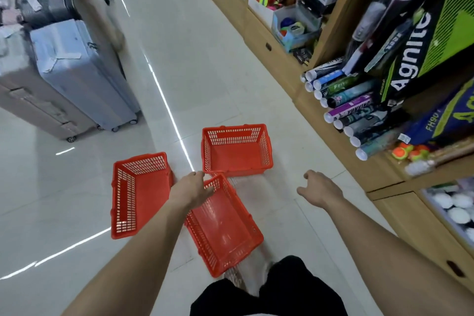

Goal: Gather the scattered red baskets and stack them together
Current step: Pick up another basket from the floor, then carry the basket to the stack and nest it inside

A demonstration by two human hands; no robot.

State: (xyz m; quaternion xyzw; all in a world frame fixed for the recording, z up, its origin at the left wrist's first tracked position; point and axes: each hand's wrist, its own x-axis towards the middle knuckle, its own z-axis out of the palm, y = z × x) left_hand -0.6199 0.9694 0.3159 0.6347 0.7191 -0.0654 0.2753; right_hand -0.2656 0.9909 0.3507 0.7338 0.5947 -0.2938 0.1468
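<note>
1. The left basket (139,195) is sitting mouth up on the floor (77,187), just beside the near basket.
2. The left hand (191,187) is reaching over the near basket (225,228), with its fingers (209,188) lying on the far corner of the rim. I cannot tell whether they are closing round it.
3. The near basket is lying skewed to the other two, its far corner almost meeting the far basket (237,151).
4. The right hand (320,188) is hovering to the right of the baskets, loosely curled and holding nothing.
5. The step in hand looks to be picking up the near basket. It probably calls for wrapping the fingers fully round the rim and lifting the basket clear of its neighbours. Then it should be turned square to the chosen basket and lowered straight in so it nests. The right hand could be steadying the opposite rim.
</note>
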